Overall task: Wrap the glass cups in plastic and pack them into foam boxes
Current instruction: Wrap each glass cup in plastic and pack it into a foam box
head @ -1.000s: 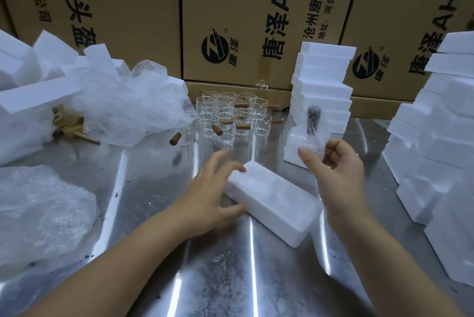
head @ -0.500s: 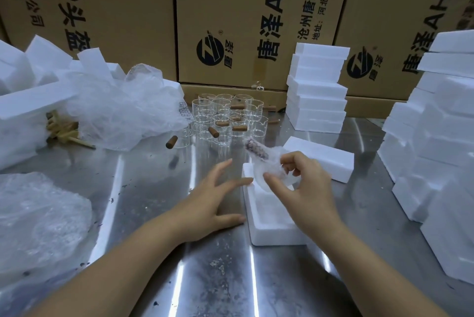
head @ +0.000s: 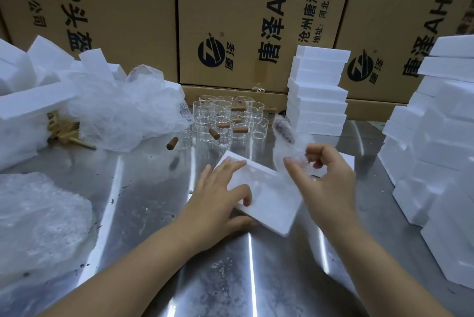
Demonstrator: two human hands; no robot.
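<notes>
An open white foam box (head: 269,201) lies tilted on the steel table at centre. My left hand (head: 220,198) grips its near left edge, thumb below and a fingertip inside the hollow. My right hand (head: 325,183) holds a plastic-wrapped glass cup (head: 289,142) with a brown handle just above the box's far right end. Several bare glass cups (head: 225,119) with wooden handles stand clustered behind. The foam lid (head: 346,160) lies behind my right hand, mostly hidden.
Loose plastic wrap (head: 123,114) is heaped at the left over foam pieces (head: 30,101); another sheet (head: 38,216) lies at near left. Foam box stacks stand at the back (head: 318,93) and along the right (head: 441,137). Cardboard cartons (head: 243,22) wall off the back.
The foam box was opened and its lid set aside to the right. My left hand took hold of the base and tilted it. My right hand keeps the wrapped cup over it.
</notes>
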